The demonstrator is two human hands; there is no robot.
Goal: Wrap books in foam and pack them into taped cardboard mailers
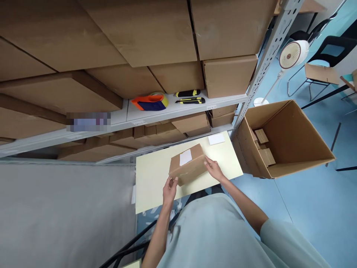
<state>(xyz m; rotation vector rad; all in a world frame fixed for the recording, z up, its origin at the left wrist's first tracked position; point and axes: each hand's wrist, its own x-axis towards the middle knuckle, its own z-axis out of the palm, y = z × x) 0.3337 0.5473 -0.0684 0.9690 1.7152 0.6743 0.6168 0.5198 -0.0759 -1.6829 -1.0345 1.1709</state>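
A box [188,170] is pinched left and right by the fingers of the left hand [169,190] and right hand [214,169]; its label [185,157] is seemingly applied, but release is pending.

The bench [152,178] is flanked at its left edge by a grey wall [67,208] and at its far edge by perforated-steel shelving [266,63]; beyond its right edge, a black-backed chair [340,40] is set on blue flooring [309,208].

Shirt [214,230] was pale blue-green, plain, loose, softly creased. Right sleeve [287,238], same colour, wide, ended well back from bare right hand [214,170]. Left hand [169,191] bare too. Dark trousers [196,195] showed between hands.
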